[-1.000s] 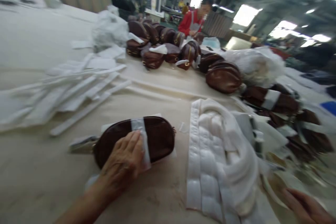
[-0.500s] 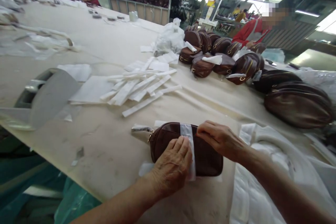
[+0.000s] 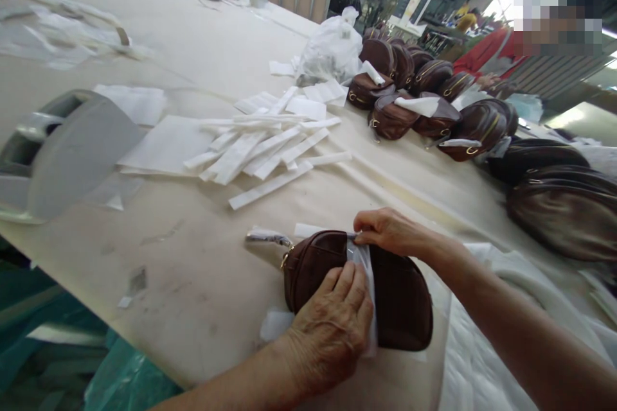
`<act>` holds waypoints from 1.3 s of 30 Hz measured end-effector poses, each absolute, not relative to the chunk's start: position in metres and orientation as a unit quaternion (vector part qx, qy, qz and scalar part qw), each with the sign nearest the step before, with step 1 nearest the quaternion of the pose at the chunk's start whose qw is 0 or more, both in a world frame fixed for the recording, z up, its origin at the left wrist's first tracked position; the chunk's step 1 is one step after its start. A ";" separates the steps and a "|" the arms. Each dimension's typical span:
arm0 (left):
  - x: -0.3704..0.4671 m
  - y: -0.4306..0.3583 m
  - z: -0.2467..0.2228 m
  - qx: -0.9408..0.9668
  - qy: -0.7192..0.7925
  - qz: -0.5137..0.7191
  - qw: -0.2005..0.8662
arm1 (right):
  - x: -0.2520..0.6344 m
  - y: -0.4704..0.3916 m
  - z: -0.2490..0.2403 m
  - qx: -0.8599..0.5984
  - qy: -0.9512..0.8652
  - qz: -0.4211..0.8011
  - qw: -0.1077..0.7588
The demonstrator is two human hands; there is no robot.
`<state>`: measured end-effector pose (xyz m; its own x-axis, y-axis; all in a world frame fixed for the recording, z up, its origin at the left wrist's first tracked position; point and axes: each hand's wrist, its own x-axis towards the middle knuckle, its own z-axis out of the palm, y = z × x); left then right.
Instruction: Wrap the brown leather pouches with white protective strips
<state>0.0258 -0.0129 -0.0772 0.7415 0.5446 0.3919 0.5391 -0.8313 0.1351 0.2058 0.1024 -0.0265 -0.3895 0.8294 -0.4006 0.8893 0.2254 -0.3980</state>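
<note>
A small dark brown leather bag (image 3: pixel 403 302) lies on the table in front of me, a translucent white strip (image 3: pixel 359 255) wrapped across its middle. Over the strip and the bag's near side rests my left hand (image 3: pixel 332 324), closed, its fingers together and bent and its thumb hidden. At the bag's far edge my right hand (image 3: pixel 388 231) is closed in a pinch on the strip's end. A wrapped strap end (image 3: pixel 267 237) sticks out from the gold ring on the bag's left. Bits of white sheet show under the bag.
Loose white strips (image 3: pixel 270 148) lie piled beyond the bag. A grey tape dispenser (image 3: pixel 72 148) stands at left. Several brown bags (image 3: pixel 434 103) are massed at back right, near a person in red (image 3: pixel 491 54). White plastic sheeting (image 3: pixel 482 334) spreads at right.
The view has tilted down and shifted, so the bag appears slightly lower and further right. My right hand has moved left along the bag's far edge to the strip. My left hand stays on the strip.
</note>
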 end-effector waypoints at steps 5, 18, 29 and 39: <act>0.026 -0.014 -0.080 0.931 0.292 0.217 -0.011 | 0.212 0.112 -0.047 0.607 0.686 -0.401 0.005; 0.029 -0.019 -0.087 0.929 0.299 0.216 -0.009 | 0.210 0.030 -0.050 0.543 0.811 -0.121 -0.180; 0.028 -0.021 -0.087 0.923 0.313 0.223 -0.005 | 0.208 0.024 -0.047 0.489 0.841 -0.187 -0.139; 0.028 -0.019 -0.090 0.931 0.321 0.170 -0.047 | 0.206 0.050 -0.082 0.504 0.860 -0.050 -0.069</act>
